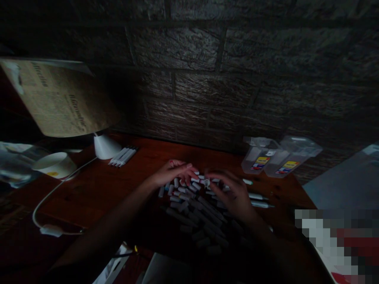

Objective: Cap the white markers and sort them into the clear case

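Over the far side of a heap of white marker caps and pens (204, 211), my left hand (176, 172) has its fingers apart, the fingertips at the nearest caps. A small white piece (196, 172) lies at those fingertips; I cannot tell whether they touch it. My right hand (235, 193) comes in from the right, thumb and forefinger curled around a white marker cap (206, 183) whose round end faces me. Several caps show coloured bands. White markers (257, 196) with pointed tips lie just right of that hand. The near part of the heap is in deep shadow.
A lamp (106, 146) with a newsprint shade, a white bowl (56, 165) and a row of markers (122, 156) stand at left. Two clear plastic containers (260, 156) are at back right. A brick wall (192, 86) closes off the table's back. A white cord (37, 205) runs along the left.
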Tool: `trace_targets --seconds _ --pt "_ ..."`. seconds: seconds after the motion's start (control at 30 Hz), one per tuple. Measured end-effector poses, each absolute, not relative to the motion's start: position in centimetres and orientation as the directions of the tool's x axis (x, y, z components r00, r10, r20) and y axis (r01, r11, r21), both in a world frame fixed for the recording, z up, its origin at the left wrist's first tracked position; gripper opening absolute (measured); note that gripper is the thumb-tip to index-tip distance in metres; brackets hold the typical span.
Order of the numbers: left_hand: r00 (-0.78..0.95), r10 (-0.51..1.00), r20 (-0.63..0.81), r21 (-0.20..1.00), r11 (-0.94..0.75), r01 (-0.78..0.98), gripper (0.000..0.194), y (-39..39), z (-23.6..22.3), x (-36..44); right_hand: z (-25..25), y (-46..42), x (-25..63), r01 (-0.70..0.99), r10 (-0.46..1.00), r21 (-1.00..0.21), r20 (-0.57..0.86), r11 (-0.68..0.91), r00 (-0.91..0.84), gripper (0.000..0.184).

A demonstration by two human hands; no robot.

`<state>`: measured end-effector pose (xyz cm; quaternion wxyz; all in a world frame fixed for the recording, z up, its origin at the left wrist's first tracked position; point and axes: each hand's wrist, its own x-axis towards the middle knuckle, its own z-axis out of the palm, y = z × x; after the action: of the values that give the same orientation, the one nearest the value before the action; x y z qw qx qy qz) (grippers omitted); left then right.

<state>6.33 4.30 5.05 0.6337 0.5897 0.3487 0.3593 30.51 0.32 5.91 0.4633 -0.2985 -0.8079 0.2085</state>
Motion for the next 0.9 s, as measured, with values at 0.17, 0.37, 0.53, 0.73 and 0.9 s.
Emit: trace_targets --seconds 0.17,0.37,0.53,0.73,0.9 --pt "0.544 0.838 -0.054 0.998 0.068 -0.006 0.049 4.4 4.1 7.2 5.0 0.4 29.6 0.327 0.544 -0.436 0.633 0.839 -0.551 0.031" --pt "0.424 0.899 -0.108 0.983 0.159 -0.087 0.048 4.9 3.5 7.3 4.8 0.4 29.3 0.339 0.559 -0.452 0.563 0.825 -0.608 0.030" --pt "0.369 0.922 -0.115 0.984 0.156 -0.085 0.044 5.2 4.8 6.1 5.7 0.6 30.3 0.404 0.662 -0.531 0.510 0.745 -0.550 0.028" --pt "-0.133 0.973 0.187 0.900 -0.116 0.421 0.035 7.0 4.9 -0.5 5.7 0.7 32.0 0.522 0.725 -0.543 0.270 0.658 -0.633 0.013" --pt "-0.160 0.939 0.304 0.439 0.011 0.899 0.025 7.2 4.2 -3.2 4.9 0.4 31.9 0.497 0.680 -0.549 0.191 0.672 -0.708 0.014"
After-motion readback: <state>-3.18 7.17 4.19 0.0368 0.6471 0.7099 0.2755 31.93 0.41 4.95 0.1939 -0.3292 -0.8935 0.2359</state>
